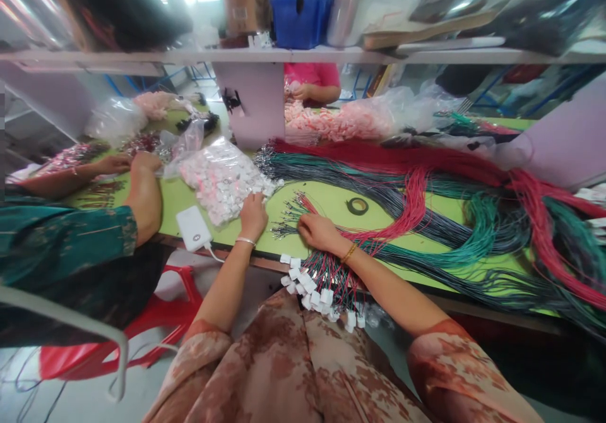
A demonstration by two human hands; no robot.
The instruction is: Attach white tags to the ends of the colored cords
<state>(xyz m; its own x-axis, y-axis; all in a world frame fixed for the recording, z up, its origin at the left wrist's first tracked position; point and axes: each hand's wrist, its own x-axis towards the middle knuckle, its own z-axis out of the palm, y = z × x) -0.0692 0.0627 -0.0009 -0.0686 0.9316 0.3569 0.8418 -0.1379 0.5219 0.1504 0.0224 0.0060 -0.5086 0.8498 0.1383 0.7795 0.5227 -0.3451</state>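
My left hand (254, 216) is at the right edge of a clear plastic bag of white connector housings (220, 183). Its fingers are curled together, and whatever is in them is hidden. My right hand (319, 232) is closed over the crimped ends of thin wires (287, 227) fanned out on the green tabletop; its fingertips are partly hidden. Red, green and dark wire bundles run from there off to the right. Below my right wrist, finished-looking wires with white connectors (310, 284) hang over the table's front edge.
A roll of black tape (357, 206) lies right of my hands. A white power bank (194, 228) with a cable sits on the left. A co-worker's arms (142, 183) are at the far left, beside a red chair (161, 315). A shelf (303, 55) spans above the table.
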